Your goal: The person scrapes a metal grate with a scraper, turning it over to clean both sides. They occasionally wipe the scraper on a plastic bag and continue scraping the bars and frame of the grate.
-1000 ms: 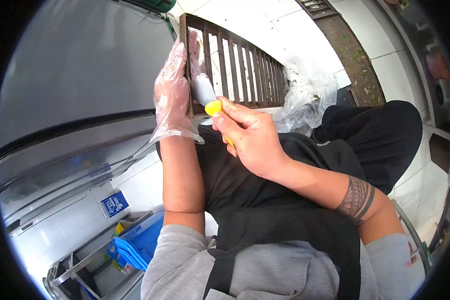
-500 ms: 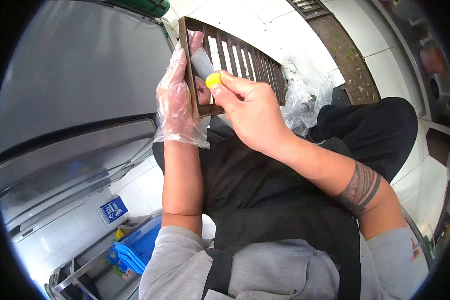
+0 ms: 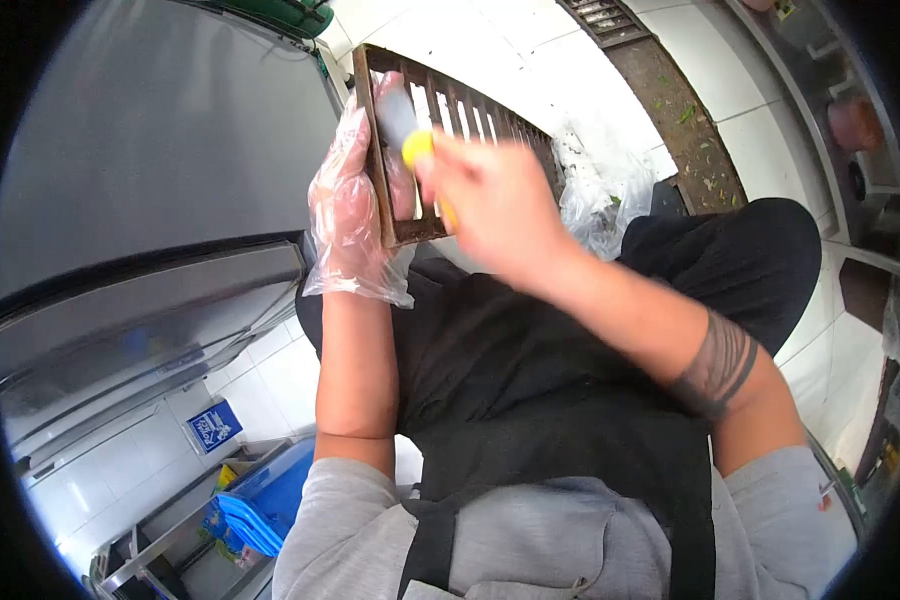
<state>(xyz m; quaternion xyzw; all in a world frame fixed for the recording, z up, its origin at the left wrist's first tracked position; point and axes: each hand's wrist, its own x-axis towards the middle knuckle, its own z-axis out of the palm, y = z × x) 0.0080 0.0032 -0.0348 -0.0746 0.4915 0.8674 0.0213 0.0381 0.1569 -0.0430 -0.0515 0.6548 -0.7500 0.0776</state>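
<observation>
A brown, rusty-looking slatted grate (image 3: 374,150) is tilted up above my lap. My left hand (image 3: 348,195), in a loose clear plastic glove, grips its near end, with fingers showing through the gap between the bars. My right hand (image 3: 500,195), bare and blurred by motion, is closed on the yellow handle (image 3: 418,147) of a scraper. The scraper's flat grey blade (image 3: 396,115) lies over the gap at the grate's left end, close to the frame; whether it touches the metal I cannot tell.
A crumpled clear plastic bag (image 3: 605,190) sits beyond the grate. Farther right, an open floor channel (image 3: 670,95) holds debris, with another grate (image 3: 605,18) at its top. A large grey cabinet (image 3: 160,130) stands left. Blue containers (image 3: 260,515) are at the lower left.
The scraper has shifted slightly left, and more of its yellow handle shows below my right hand. The grate and my left hand sit slightly further left and lower.
</observation>
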